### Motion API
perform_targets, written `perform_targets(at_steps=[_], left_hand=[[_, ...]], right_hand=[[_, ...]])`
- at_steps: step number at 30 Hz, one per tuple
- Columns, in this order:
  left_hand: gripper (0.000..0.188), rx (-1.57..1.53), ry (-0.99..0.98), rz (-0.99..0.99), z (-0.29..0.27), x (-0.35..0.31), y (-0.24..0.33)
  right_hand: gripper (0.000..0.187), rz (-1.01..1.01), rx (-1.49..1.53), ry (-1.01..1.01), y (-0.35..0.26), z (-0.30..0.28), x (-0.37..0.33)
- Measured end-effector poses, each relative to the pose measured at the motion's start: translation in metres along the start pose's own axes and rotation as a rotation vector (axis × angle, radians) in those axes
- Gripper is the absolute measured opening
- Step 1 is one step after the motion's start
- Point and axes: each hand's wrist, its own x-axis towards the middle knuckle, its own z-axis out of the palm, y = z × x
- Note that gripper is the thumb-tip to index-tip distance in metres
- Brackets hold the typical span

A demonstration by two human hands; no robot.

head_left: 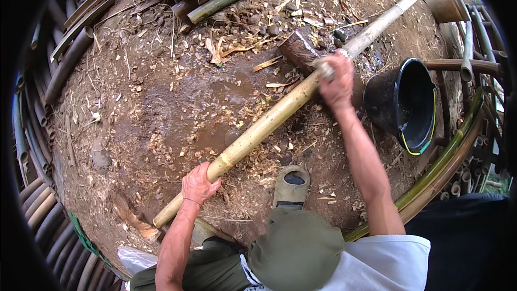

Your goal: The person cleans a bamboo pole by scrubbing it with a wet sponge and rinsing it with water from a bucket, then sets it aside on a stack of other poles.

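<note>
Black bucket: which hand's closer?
Right. The right hand is on the bamboo pole, just left of the bucket and apart from it. The left hand is much farther left, toward the pole's lower end.

1. The long, round bamboo pole (274, 121) is showing pale yellow-green along its lower length and mottled grey-white toward its upper end.
2. The round black plastic bucket (372, 92) is displaying a dark sheen, and its thin curved handle (410, 152) is standing out bright yellow-green.
3. The brown earth ground (140, 89) is appearing speckled with cream and tan bamboo chips (215, 53).
4. The stacked round bamboo poles (234, 1) along the top edge are mixing green, tan and brown.
5. The olive-green cloth trousers (299, 248) are looking plain, with a white drawstring (247, 269) contrasting.
6. The white fabric shirt (396, 253) is appearing patternless.
7. The olive-tan slip-on shoe (291, 198) is showing a dark patch.
</note>
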Motion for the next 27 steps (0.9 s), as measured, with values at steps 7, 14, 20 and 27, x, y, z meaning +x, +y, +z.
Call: perform_targets(at_steps=[7, 14, 20, 27], left_hand=[[0.051, 0.025, -0.026, -0.043, -0.001, 0.0, 0.003], [0.052, -0.001, 0.064, -0.001, 0.007, -0.005, -0.009], [0.053, -0.004, 0.092, 0.063, 0.006, 0.0, -0.005], [0.06, 0.031, 0.01, 0.122, -0.011, -0.007, 0.001]], right_hand=[[0.011, 0.003, 0.327, -0.163, -0.186, 0.008, -0.048], [0.022, -0.055, 0.276, -0.1, -0.105, 0.01, -0.039], [0.037, 0.254, -0.02, -0.2, 0.078, -0.007, 0.063], [0.033, 0.462, 0.053, 0.035, 0.097, -0.161, 0.106]])
